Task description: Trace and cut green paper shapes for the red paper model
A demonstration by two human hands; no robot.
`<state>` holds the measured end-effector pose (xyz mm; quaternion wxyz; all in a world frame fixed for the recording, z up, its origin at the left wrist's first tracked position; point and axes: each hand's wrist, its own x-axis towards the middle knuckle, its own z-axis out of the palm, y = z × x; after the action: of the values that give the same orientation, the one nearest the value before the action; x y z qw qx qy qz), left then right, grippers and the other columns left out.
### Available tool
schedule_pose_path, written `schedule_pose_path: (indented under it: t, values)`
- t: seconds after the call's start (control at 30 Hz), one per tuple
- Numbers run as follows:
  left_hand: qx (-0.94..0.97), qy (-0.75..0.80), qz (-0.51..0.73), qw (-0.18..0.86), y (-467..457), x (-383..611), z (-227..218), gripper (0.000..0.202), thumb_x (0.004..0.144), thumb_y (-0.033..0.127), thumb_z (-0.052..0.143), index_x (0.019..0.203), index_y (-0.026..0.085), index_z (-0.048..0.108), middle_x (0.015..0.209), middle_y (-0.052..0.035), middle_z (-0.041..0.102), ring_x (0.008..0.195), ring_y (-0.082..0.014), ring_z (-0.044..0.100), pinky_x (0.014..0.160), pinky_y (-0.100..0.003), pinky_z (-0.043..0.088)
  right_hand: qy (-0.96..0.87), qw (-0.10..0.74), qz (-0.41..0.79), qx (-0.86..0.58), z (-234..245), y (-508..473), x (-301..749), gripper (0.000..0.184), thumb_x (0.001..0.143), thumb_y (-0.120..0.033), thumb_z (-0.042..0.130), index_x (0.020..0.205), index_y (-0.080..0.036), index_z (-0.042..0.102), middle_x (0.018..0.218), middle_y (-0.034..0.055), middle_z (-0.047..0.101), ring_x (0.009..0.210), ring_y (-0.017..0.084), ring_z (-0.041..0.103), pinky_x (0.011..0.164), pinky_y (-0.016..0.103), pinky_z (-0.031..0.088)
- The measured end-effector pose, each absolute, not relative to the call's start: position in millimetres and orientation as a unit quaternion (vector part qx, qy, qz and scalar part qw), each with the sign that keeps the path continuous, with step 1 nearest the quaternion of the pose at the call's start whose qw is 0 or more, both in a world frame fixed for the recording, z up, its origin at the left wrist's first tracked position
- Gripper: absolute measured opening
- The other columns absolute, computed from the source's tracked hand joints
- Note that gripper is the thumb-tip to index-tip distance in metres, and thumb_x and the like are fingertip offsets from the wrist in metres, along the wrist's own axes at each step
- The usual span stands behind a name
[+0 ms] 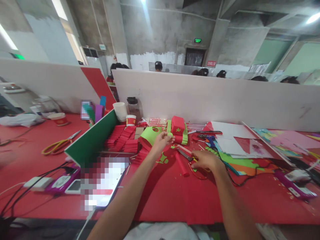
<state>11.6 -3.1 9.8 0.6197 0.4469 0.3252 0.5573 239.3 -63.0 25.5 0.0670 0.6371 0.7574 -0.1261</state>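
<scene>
My left hand point(162, 139) is raised over the red table point(162, 196), its fingers pinched on a small light-green paper piece point(170, 134) beside a larger green cut-out sheet point(150, 134). My right hand point(206, 160) rests palm-down on the table with its fingers curled over the handles of red scissors point(193, 165); the blades point toward the left hand. A rolled red paper tube point(181, 164) lies between the two hands. Just behind stands a red and green paper craft with a yellow star point(177, 129).
Stacks of folded red paper point(122, 138) lie beside a green divider point(90, 141). A phone point(103, 181), power strip point(37, 183) and cables sit at front left, yellow scissors point(58, 145) further left. Coloured sheets point(240, 146) cover the right. Cups point(120, 111) stand by a white partition point(212, 100).
</scene>
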Motion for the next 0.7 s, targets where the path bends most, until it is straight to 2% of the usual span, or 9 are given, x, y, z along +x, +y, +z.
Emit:
schedule_pose_path:
  t: [0.13, 0.37, 0.53, 0.7]
  values:
    - [0.445, 0.326, 0.559, 0.619, -2.7, 11.5, 9.2, 0.041, 0.065, 0.036, 0.083, 0.081, 0.019, 0.049, 0.076, -0.0022, 0.070, 0.068, -0.0124, 0.068, 0.071, -0.025, 0.053, 0.763, 0.087, -0.128, 0.627, 27.1, -61.9, 238.4, 0.036, 0.069, -0.038, 0.077, 0.103, -0.027, 0.067, 0.095, 0.0038, 0.071, 0.089, 0.026, 0.066, 0.062, 0.026, 0.034]
    - [0.435, 0.337, 0.576, 0.605, -4.3, 11.5, 11.2, 0.038, 0.063, 0.036, 0.083, 0.078, 0.019, 0.052, 0.067, 0.0030, 0.062, 0.063, -0.0110, 0.064, 0.066, -0.023, 0.051, 0.778, 0.098, -0.110, 0.611, 30.8, -63.9, 238.3, 0.032, 0.070, -0.036, 0.074, 0.097, -0.022, 0.064, 0.092, 0.0055, 0.070, 0.085, 0.025, 0.065, 0.057, 0.026, 0.029]
    - [0.435, 0.342, 0.585, 0.593, -5.3, 11.6, 12.4, 0.036, 0.066, 0.038, 0.081, 0.077, 0.019, 0.052, 0.067, 0.0029, 0.061, 0.063, -0.0105, 0.062, 0.066, -0.023, 0.050, 0.756, 0.104, -0.169, 0.624, 31.6, -64.2, 236.6, 0.030, 0.074, -0.031, 0.070, 0.101, -0.022, 0.063, 0.079, 0.0024, 0.068, 0.066, 0.019, 0.064, 0.054, 0.025, 0.029]
    - [0.434, 0.323, 0.590, 0.600, -3.9, 12.1, 10.0, 0.039, 0.065, 0.036, 0.082, 0.081, 0.019, 0.051, 0.071, 0.0018, 0.065, 0.066, -0.0106, 0.065, 0.070, -0.023, 0.051, 0.767, 0.080, -0.156, 0.618, 28.8, -63.0, 233.5, 0.039, 0.069, -0.033, 0.075, 0.104, -0.022, 0.064, 0.095, 0.0056, 0.070, 0.086, 0.024, 0.065, 0.057, 0.025, 0.030]
